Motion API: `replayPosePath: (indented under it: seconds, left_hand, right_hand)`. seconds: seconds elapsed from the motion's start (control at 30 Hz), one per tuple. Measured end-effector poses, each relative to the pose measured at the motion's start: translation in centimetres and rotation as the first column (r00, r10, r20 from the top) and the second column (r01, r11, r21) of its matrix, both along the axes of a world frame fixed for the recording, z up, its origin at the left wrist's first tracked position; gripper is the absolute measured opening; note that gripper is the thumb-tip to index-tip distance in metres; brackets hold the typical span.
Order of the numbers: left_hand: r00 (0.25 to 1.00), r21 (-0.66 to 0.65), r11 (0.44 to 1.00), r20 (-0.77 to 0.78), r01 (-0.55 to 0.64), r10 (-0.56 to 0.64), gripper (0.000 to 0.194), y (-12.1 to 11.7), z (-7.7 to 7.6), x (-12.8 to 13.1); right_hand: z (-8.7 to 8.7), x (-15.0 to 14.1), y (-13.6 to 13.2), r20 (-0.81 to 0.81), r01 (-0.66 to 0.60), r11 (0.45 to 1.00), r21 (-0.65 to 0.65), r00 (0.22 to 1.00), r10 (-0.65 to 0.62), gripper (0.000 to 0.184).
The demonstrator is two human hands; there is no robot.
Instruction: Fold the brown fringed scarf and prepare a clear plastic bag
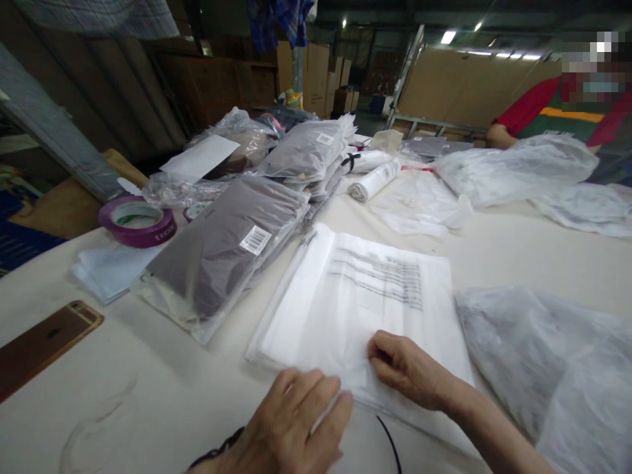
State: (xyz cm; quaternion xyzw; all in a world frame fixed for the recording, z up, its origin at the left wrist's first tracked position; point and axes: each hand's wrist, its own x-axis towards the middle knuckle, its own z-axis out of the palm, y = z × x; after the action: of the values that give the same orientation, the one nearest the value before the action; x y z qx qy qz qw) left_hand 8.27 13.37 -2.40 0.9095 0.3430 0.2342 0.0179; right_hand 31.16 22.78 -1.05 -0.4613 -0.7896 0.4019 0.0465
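Note:
A stack of clear plastic bags (360, 296) with printed black text lies flat on the white table (518, 250) in front of me. My left hand (291, 421) rests flat on the near edge of the stack, fingers stretched out. My right hand (402, 368) pinches the near edge of the top bag, fingers pressed together. To the left lies a pile of bagged grey garments (227, 250) with a barcode label. A crumpled grey garment in thin plastic (553, 368) lies to the right of my right hand.
A gold phone (44, 342) lies at the left edge. A purple tape roll (137, 222) stands behind folded white sheets (111, 266). More bagged garments (306, 155), rolled bags (372, 181) and loose plastic (513, 168) lie farther back. A person in a red shirt (538, 108) works at far right.

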Motion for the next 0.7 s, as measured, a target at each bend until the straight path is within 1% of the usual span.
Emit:
replayPosePath:
  seconds: [0.03, 0.07, 0.1, 0.17, 0.2, 0.27, 0.3, 0.33, 0.37, 0.4, 0.43, 0.47, 0.5, 0.57, 0.6, 0.63, 0.7]
  left_hand:
    - [0.999, 0.065, 0.997, -0.007, -0.04, 0.04, 0.034, 1.5, 0.1, 0.9]
    - [0.998, 0.104, 0.993, -0.035, -0.054, 0.058, 0.034, 2.8, 0.1, 1.8]
    - [0.997, 0.132, 0.991, -0.069, -0.037, 0.046, 0.031, 4.0, 0.2, 2.5]
    - [0.99, 0.113, 0.993, -0.143, 0.034, -0.018, 0.024, 5.7, 0.1, 3.5]
    - [0.988, 0.095, 0.994, -0.146, 0.058, -0.044, 0.022, 6.4, -0.1, 3.7]
    - [0.994, 0.03, 0.998, -0.095, 0.058, -0.055, 0.023, 7.3, -0.6, 3.7]
    - [0.998, -0.003, 0.999, -0.048, 0.046, -0.046, 0.023, 7.6, -0.8, 3.6]
    - [0.999, -0.043, 0.999, -0.001, 0.033, -0.034, 0.022, 7.9, -1.0, 3.6]
    - [0.999, -0.098, 0.995, 0.029, 0.022, -0.019, 0.021, 8.2, -1.0, 3.5]
    - [0.999, -0.17, 0.985, 0.04, 0.009, -0.003, 0.021, 8.4, -1.0, 3.6]
    - [0.999, -0.259, 0.966, 0.039, -0.008, 0.018, 0.022, 8.6, -0.9, 3.7]
    - [0.998, -0.365, 0.93, 0.032, -0.034, 0.049, 0.026, 8.7, -0.7, 3.9]
    - [0.996, -0.471, 0.88, 0.022, -0.064, 0.084, 0.031, 8.8, -0.4, 4.0]
    - [0.989, -0.626, 0.772, 0.006, -0.113, 0.15, 0.039, 8.9, 0.1, 4.4]
    - [0.985, -0.669, 0.733, 0.003, -0.125, 0.171, 0.042, 9.0, 0.3, 4.4]
    - [0.983, -0.693, 0.709, 0.002, -0.13, 0.183, 0.043, 9.0, 0.5, 4.5]
    - [0.982, -0.717, 0.684, 0.0, -0.132, 0.19, 0.044, 9.0, 0.9, 4.4]
  right_hand:
    - [0.0, 0.0, 0.1, -0.005, 0.005, 1.0, -0.009, 1.0, -0.005, 0.011]
    - [0.0, 0.1, 0.1, -0.008, 0.01, 1.0, -0.017, 1.0, -0.01, 0.011]
    - [0.1, 0.1, 0.2, -0.012, 0.016, 1.0, -0.027, 1.0, -0.016, 0.011]
    - [0.3, 0.2, 0.1, -0.028, 0.037, 0.998, -0.046, 0.999, -0.038, 0.009]
    - [0.4, 0.3, -0.1, -0.041, 0.053, 0.997, -0.049, 0.998, -0.055, 0.009]
    - [0.6, 0.5, -1.0, -0.081, 0.071, 0.997, -0.024, 0.994, -0.073, 0.014]
    - [0.6, 0.6, -1.6, -0.098, 0.075, 0.997, 0.027, 0.993, -0.072, 0.018]
    - [0.4, 0.8, -2.3, -0.105, 0.081, 0.99, 0.113, 0.992, -0.069, 0.026]
    - [0.0, 0.9, -3.0, -0.099, 0.091, 0.971, 0.221, 0.993, -0.071, 0.034]
    - [-0.4, 1.0, -3.7, -0.083, 0.1, 0.939, 0.329, 0.994, -0.076, 0.037]
    - [-1.0, 1.1, -4.3, -0.065, 0.108, 0.902, 0.418, 0.994, -0.089, 0.032]
    - [-1.5, 1.1, -4.8, -0.05, 0.121, 0.875, 0.468, 0.993, -0.11, 0.022]
    - [-2.0, 1.1, -5.2, -0.045, 0.137, 0.869, 0.475, 0.99, -0.131, 0.015]
    - [-2.5, 0.8, -5.5, -0.081, 0.186, 0.897, 0.4, 0.982, -0.168, 0.019]
    - [-2.5, 0.6, -5.5, -0.112, 0.22, 0.913, 0.344, 0.975, -0.193, 0.021]
    - [-2.4, 0.4, -5.4, -0.144, 0.257, 0.924, 0.285, 0.964, -0.224, 0.021]
    - [-1.8, 0.1, -5.1, -0.198, 0.334, 0.929, 0.16, 0.933, -0.301, 0.022]
